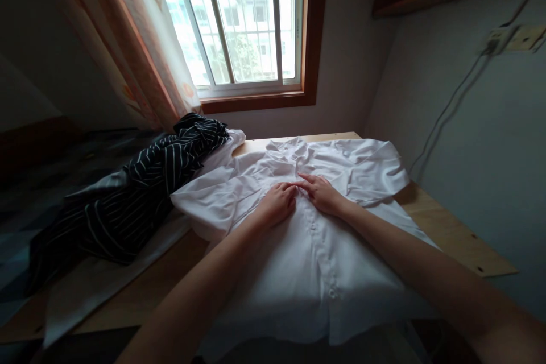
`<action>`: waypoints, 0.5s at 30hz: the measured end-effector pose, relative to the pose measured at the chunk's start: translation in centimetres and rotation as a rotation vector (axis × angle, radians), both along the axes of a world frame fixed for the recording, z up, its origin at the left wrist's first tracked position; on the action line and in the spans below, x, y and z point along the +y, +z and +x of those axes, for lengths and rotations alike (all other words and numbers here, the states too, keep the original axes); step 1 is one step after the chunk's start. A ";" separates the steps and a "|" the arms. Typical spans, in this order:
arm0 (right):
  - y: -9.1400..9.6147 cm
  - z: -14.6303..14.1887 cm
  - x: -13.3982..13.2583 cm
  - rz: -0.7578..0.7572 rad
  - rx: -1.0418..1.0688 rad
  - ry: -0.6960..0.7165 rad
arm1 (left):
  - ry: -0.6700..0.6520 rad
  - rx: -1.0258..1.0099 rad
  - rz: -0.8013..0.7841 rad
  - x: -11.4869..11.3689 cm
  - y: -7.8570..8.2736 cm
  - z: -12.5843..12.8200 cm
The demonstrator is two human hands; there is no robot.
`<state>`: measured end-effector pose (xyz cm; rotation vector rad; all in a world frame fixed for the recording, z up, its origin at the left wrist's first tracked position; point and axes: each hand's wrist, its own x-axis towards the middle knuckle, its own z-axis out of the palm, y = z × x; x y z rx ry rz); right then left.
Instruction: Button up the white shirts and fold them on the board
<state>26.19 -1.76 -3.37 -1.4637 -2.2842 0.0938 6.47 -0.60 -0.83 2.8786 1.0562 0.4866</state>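
Touching the white shirt (273, 273) are both hands (278, 203) (324, 194).

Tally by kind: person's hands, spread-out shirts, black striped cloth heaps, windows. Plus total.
Hands: 2 (left hand, right hand)
Spread-out white shirt: 1
Black striped cloth heap: 1
Window: 1
Total: 5

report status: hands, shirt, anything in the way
Left hand, right hand close together on white shirt. Shirt spread front up, creased. Striped garment heaped alongside at left, may crowd it.
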 end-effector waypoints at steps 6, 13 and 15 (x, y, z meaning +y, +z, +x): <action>-0.3 -0.4 0.5 -0.010 0.030 -0.073 | 0.265 -0.013 -0.063 -0.5 0.6 2.2; -0.4 -0.3 0.9 0.021 0.112 -0.087 | 0.254 -0.162 -0.016 -0.7 -0.8 2.2; -0.5 0.0 1.0 0.053 0.138 -0.070 | 0.196 -0.188 -0.011 -0.4 -0.9 2.0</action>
